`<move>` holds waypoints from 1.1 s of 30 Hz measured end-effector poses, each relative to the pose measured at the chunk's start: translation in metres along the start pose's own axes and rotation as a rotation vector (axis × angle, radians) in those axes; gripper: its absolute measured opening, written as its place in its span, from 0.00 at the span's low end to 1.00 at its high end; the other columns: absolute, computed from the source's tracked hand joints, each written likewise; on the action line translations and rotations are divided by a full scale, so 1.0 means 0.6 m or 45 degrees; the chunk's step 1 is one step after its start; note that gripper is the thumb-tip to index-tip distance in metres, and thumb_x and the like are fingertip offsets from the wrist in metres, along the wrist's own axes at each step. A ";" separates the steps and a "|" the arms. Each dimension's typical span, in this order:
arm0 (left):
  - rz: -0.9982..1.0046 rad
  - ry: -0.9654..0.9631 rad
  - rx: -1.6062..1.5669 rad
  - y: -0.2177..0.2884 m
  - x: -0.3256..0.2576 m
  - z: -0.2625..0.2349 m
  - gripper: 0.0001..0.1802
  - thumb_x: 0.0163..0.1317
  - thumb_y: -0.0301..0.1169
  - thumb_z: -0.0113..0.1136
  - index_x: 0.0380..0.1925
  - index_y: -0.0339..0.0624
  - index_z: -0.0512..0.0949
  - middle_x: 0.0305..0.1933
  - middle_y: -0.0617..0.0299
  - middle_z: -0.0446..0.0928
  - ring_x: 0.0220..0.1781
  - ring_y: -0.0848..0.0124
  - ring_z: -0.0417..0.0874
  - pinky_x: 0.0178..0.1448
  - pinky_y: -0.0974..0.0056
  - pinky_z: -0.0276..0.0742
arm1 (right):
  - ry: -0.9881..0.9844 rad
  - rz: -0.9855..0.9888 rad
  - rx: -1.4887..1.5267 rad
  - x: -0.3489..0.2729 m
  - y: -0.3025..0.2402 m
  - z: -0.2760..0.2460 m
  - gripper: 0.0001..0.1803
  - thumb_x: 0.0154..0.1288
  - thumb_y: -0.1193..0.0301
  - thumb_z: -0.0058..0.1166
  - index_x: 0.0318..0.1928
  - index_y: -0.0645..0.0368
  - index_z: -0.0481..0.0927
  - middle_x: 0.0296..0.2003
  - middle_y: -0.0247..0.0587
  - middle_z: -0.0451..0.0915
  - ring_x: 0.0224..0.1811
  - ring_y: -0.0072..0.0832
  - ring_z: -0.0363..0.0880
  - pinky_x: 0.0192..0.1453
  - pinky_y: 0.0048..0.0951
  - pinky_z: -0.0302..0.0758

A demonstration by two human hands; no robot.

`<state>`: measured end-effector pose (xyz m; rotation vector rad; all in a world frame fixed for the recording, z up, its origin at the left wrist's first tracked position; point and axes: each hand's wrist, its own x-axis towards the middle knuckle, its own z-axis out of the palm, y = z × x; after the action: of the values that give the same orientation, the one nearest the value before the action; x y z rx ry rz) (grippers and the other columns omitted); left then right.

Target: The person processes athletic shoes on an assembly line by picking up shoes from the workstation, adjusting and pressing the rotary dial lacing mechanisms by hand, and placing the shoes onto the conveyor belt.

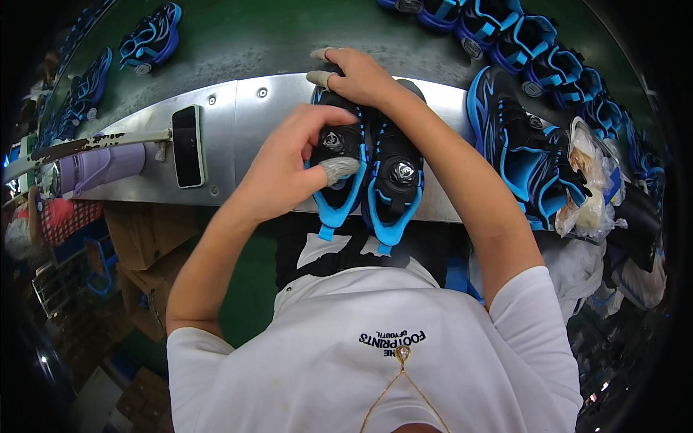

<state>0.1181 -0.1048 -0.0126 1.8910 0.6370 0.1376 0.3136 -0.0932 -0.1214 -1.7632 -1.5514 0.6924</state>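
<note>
A pair of black and blue sneakers lies side by side in front of me, toes away and heel tabs toward me. My left hand grips the left sneaker, its fingers curled over the upper beside the round dial. The thumb, in a pale finger cot, presses at the collar. At the toe of the same shoe is my right hand, with cots on two fingertips that reach round it. My right forearm passes over the toe of the right sneaker, whose silver dial shows.
A metal ledge borders a green surface. To the left are a phone on an arm and a purple bottle. More sneakers stand at right, beside a plastic-wrapped bundle. Several line the back right.
</note>
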 end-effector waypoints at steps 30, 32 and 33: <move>0.144 0.355 -0.069 -0.059 -0.005 0.032 0.16 0.52 0.30 0.70 0.41 0.41 0.78 0.49 0.61 0.75 0.48 0.68 0.74 0.55 0.66 0.68 | -0.021 0.067 0.079 0.000 -0.017 -0.009 0.24 0.62 0.55 0.59 0.54 0.56 0.81 0.50 0.50 0.81 0.54 0.44 0.78 0.60 0.37 0.72; 0.285 -0.015 -0.285 -0.079 0.007 -0.009 0.13 0.55 0.28 0.67 0.40 0.41 0.78 0.51 0.59 0.75 0.53 0.66 0.74 0.63 0.62 0.65 | -0.079 0.101 0.110 0.004 -0.029 -0.007 0.24 0.62 0.55 0.59 0.53 0.55 0.81 0.49 0.49 0.82 0.53 0.43 0.79 0.59 0.36 0.73; 0.285 -0.019 -0.289 -0.072 0.011 -0.014 0.13 0.55 0.28 0.67 0.40 0.41 0.78 0.51 0.59 0.75 0.53 0.66 0.74 0.63 0.62 0.65 | -0.078 0.106 0.108 0.004 -0.028 -0.005 0.24 0.62 0.55 0.59 0.53 0.55 0.81 0.49 0.49 0.82 0.53 0.43 0.79 0.59 0.36 0.73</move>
<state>0.1049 -0.0831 -0.0490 1.7366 0.3802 0.3261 0.3058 -0.0901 -0.1062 -1.7662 -1.4729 0.8482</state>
